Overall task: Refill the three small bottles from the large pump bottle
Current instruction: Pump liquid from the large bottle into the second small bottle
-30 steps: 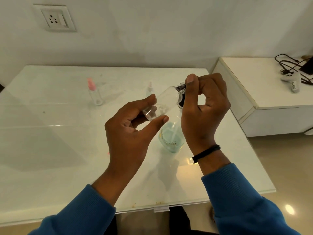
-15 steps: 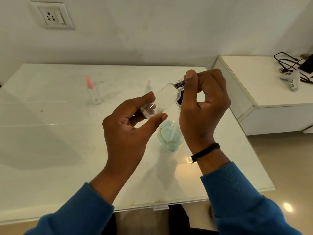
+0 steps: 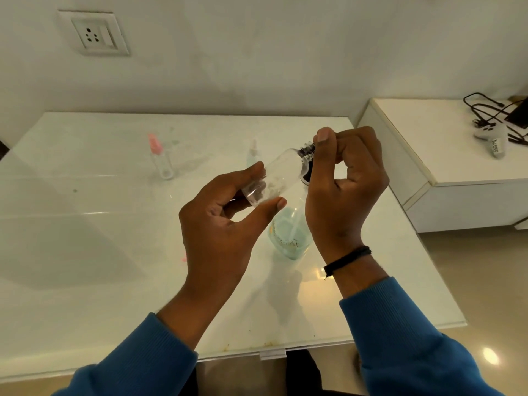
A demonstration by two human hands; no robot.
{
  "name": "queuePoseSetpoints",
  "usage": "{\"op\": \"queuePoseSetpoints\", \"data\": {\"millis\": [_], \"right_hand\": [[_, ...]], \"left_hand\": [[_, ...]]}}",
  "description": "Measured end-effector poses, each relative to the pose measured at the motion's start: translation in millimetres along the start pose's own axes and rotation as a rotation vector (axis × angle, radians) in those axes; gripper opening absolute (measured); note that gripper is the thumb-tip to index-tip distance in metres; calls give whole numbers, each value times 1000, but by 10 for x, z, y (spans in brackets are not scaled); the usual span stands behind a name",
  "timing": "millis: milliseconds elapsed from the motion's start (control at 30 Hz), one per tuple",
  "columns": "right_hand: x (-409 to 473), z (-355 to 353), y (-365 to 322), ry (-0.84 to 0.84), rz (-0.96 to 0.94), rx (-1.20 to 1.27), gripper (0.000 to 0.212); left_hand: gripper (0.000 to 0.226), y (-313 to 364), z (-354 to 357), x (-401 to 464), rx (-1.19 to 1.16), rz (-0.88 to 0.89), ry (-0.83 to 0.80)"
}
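Note:
My left hand (image 3: pixel 220 224) grips the base of a small clear bottle (image 3: pixel 274 178), which lies tilted in the air above the table. My right hand (image 3: pixel 343 190) pinches the bottle's dark cap (image 3: pixel 307 150) between thumb and fingers. Below both hands stands the large pump bottle (image 3: pixel 288 235) with pale blue liquid; its pump top is hidden behind my right hand. A small bottle with a pink cap (image 3: pixel 160 158) stands at the back left. Another small bottle with a pale cap (image 3: pixel 253 155) stands behind my left hand.
The white glass-topped table (image 3: pixel 85 224) has its front edge close to me. A white side cabinet (image 3: pixel 428 155) at the right carries black cables (image 3: pixel 485 110) and a white device (image 3: pixel 494 138). A wall socket (image 3: pixel 94 34) is above the table.
Both hands and the small bottle stay almost in place. The view has shifted slightly; my right fingers keep their pinch on the cap.

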State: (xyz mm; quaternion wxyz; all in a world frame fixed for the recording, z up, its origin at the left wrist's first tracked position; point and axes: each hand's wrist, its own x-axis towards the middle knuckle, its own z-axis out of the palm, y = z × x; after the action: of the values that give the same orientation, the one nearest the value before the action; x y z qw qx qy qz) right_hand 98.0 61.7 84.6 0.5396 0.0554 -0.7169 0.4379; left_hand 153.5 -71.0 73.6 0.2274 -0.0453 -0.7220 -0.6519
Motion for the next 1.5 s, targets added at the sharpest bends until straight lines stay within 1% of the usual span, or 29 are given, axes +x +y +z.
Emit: {"op": "queuePoseSetpoints", "data": {"millis": [500, 667, 833, 967, 1167, 1333, 1500], "right_hand": [[53, 10, -65, -7, 6, -30, 31], [-23, 7, -7, -6, 18, 13, 30], [43, 4, -56, 8, 2, -20, 31], [-14, 5, -17, 7, -5, 8, 29], [47, 7, -47, 0, 1, -25, 31], [-21, 3, -14, 4, 6, 15, 29], [19, 19, -72, 16, 3, -21, 31]], "left_hand": [[48, 15, -6, -3, -27, -1, 6], [48, 7, 3, -5, 1, 8, -2], [48, 0, 0, -4, -27, 17, 0], [47, -3, -2, -1, -9, 20, -6], [48, 0, -5, 4, -14, 22, -1], [48, -8, -2, -4, 16, 22, -2], [47, -11, -8, 6, 18, 19, 10]]}}
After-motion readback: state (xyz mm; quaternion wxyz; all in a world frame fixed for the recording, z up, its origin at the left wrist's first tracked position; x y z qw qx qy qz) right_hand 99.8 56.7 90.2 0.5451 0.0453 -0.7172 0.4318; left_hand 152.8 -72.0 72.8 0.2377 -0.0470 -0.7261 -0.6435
